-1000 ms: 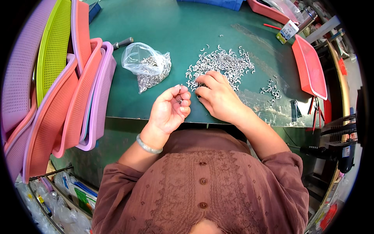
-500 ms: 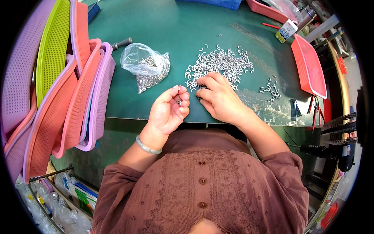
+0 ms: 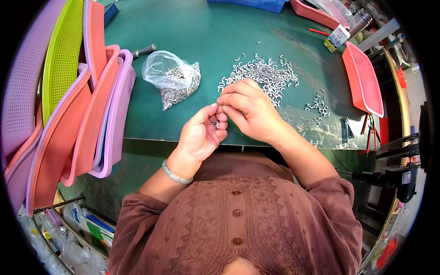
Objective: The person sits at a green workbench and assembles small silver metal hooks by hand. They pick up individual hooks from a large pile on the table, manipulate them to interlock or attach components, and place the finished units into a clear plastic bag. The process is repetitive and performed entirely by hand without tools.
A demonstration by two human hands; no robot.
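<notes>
My left hand (image 3: 204, 130) is turned palm up, its fingers curled around small curved metal pieces (image 3: 215, 123). Its thumb and index finger pinch at a spot that meets the fingertips of my right hand (image 3: 250, 110). The right fingers are closed in a pinch there; what they hold is too small and hidden to make out. Just beyond my right hand spreads a loose pile of small silvery C-shaped metal pieces (image 3: 270, 75). Left of the pile stands an open clear plastic bag (image 3: 176, 85), partly filled with similar metal pieces.
Stacked plastic baskets (image 3: 64, 137) in purple, green and coral lean along the left. A smaller cluster of metal pieces (image 3: 318, 108) lies right of the pile. On the right are a coral basket (image 3: 364, 82), red-handled pliers (image 3: 372, 133), a small carton (image 3: 338, 37) and a fan (image 3: 398, 153).
My right hand has come off the near edge of the pile and moved left, so its fingertips now meet my left thumb and index finger. My left hand has shifted slightly right.
</notes>
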